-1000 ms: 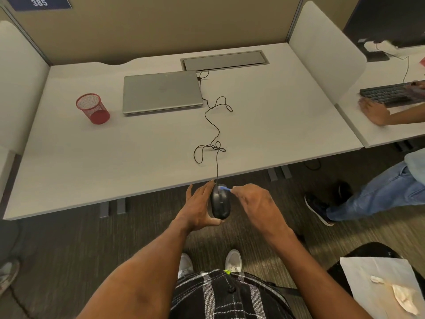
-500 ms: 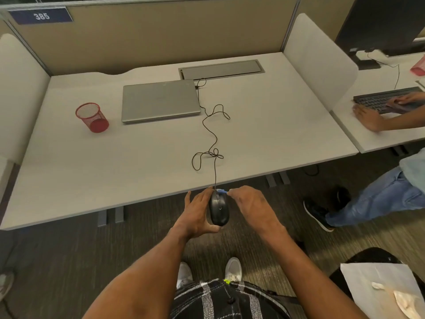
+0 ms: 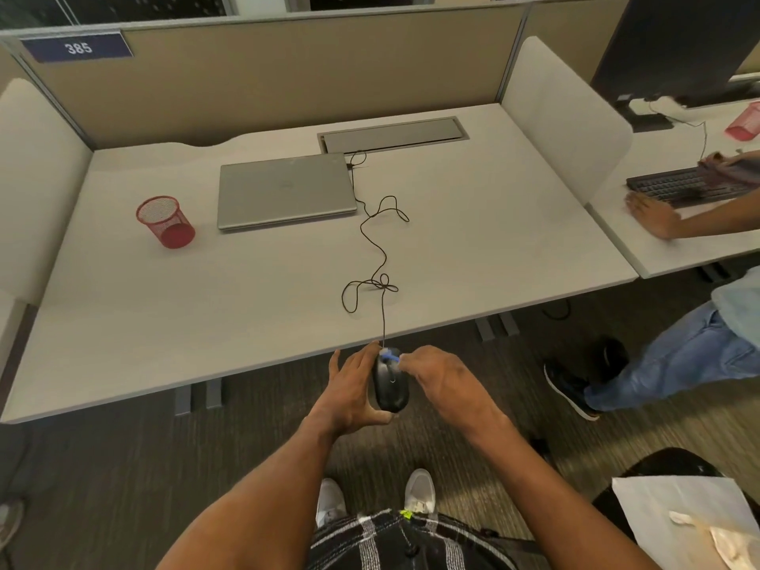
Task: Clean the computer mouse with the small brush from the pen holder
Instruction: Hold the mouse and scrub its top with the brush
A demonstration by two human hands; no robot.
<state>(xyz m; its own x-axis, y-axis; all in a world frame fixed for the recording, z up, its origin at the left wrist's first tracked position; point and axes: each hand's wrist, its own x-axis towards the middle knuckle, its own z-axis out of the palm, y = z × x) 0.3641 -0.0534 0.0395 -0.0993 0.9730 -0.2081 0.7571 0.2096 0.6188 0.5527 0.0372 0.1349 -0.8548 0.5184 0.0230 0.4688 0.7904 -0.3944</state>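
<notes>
A black wired computer mouse (image 3: 390,384) is held in the air just off the desk's front edge, gripped from the left by my left hand (image 3: 353,390). My right hand (image 3: 438,378) pinches a small blue brush (image 3: 390,357) whose tip rests on the front end of the mouse. The mouse cable (image 3: 372,248) runs in loops across the desk to the closed grey laptop (image 3: 283,189). The red mesh pen holder (image 3: 164,221) stands at the desk's left; nothing shows inside it.
The white desk (image 3: 164,314) has padded side dividers and a cable flap (image 3: 392,134) at the back. At the neighbouring desk on the right, another person rests a hand near a black keyboard (image 3: 678,186). A chair with paper (image 3: 674,516) sits at lower right.
The view has tilted up slightly, so the desk sits lower in frame. My hands keep the same grip; the brush tip has shifted a little over the front of the mouse.
</notes>
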